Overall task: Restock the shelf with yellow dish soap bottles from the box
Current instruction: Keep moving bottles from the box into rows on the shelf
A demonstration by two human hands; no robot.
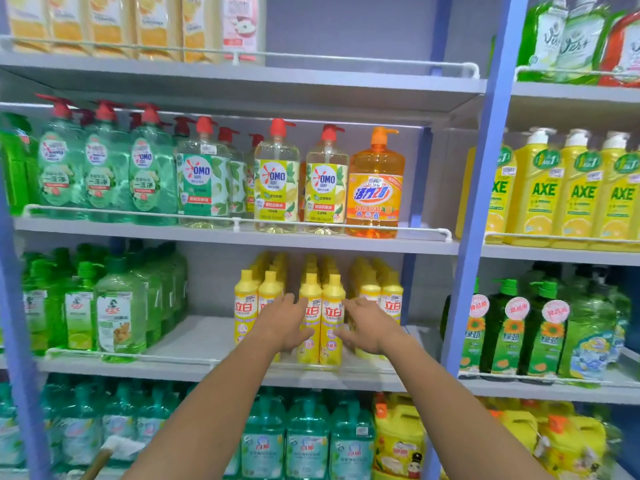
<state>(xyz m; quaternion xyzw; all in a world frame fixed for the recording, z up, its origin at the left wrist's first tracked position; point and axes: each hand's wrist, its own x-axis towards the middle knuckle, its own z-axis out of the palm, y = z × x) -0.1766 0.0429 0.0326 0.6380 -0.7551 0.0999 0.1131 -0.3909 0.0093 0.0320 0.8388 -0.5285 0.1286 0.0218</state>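
Flanking slim glossy yellow bottles (333,306): left hand (282,323), right hand (371,328), fingers straight, holding nothing.

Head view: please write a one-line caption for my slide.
The left hand and the right hand, fingers straight, flank two front yellow dish soap bottles on the shelf.

Between my left hand (280,323) and my right hand (370,327): slim yellow plastic dish soap bottles (322,320), yellow caps, red characters on white.
Left of my hands: translucent green plastic pump bottles (121,317), white-green labels.
Above my hands: clear plastic pump bottles (277,178), red pumps; I see one orange plastic pump bottle (375,188), blue lettering.
Right of my hands: blue shelf post (483,202).
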